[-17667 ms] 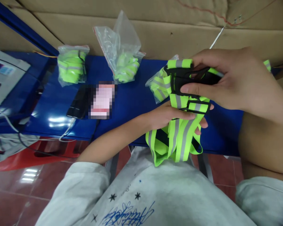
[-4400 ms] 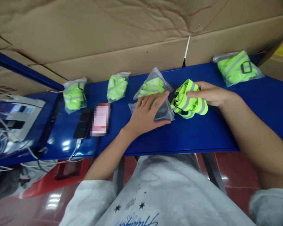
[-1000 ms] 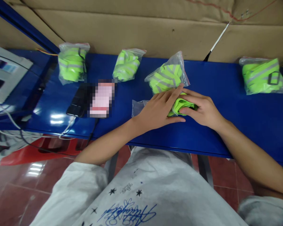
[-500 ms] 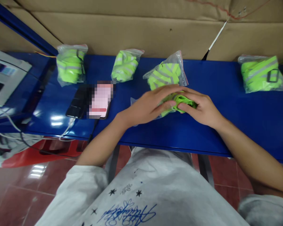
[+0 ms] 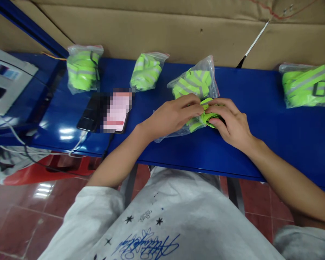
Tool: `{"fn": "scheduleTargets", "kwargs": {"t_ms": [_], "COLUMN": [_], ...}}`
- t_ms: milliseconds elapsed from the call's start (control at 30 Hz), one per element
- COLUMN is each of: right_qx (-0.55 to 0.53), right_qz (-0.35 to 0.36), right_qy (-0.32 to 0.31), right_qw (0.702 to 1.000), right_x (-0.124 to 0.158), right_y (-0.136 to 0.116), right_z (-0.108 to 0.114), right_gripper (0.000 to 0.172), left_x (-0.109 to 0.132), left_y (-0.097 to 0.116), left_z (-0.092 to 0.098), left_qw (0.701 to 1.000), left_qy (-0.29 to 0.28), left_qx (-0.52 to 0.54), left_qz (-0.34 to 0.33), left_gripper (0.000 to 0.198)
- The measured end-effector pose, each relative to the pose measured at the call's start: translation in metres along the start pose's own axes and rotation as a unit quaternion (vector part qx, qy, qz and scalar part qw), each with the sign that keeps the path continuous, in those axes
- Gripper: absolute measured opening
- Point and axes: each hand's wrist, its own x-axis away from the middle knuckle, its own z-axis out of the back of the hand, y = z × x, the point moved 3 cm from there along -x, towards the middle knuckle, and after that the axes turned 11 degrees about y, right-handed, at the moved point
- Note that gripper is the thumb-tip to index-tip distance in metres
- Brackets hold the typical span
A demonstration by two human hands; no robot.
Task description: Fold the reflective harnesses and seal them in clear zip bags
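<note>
My right hand (image 5: 234, 124) is wrapped round the right side of a folded neon-green strap bundle (image 5: 209, 117) with grey reflective bands. On the bundle's left side, my left hand (image 5: 176, 115) has its fingers bent and gripping the strap and bag edge. The bundle is partly in a clear plastic bag (image 5: 166, 137), which lies under my left hand. Just behind my hands lies another bagged green bundle (image 5: 193, 83).
Two more bagged bundles (image 5: 83, 70) (image 5: 146, 72) stand at the back left, one (image 5: 304, 86) at the back right. A black device (image 5: 89, 117) and a phone (image 5: 117, 112) with cables lie left on the blue table (image 5: 273, 144). A grey machine (image 5: 8, 83) is far left.
My left fingers have curled back from over the bundle, and my right fingers have lifted a little off its top. More green strap shows between my hands. The view has shifted slightly.
</note>
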Motion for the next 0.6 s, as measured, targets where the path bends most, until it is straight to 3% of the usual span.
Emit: {"fn": "scheduleTargets", "kwargs": {"t_ms": [233, 433, 600], "right_qx": [0.035, 0.011, -0.076], "right_qz": [0.016, 0.027, -0.002], "right_qy": [-0.024, -0.083, -0.070], "right_qw": [0.999, 0.996, 0.995], "right_x": [0.003, 0.004, 0.002], "right_y": [-0.002, -0.003, 0.003], "right_z": [-0.001, -0.003, -0.003], "right_gripper": [0.035, 0.047, 0.032], "left_x": [-0.001, -0.001, 0.006], "left_y": [0.003, 0.001, -0.002], "left_z": [-0.013, -0.001, 0.000], "left_qw": [0.999, 0.996, 0.988], "left_qy": [-0.021, -0.047, -0.073], "left_qx": [-0.034, 0.036, 0.015], "left_qz": [0.028, 0.071, 0.137], "left_gripper": [0.044, 0.033, 0.086]}}
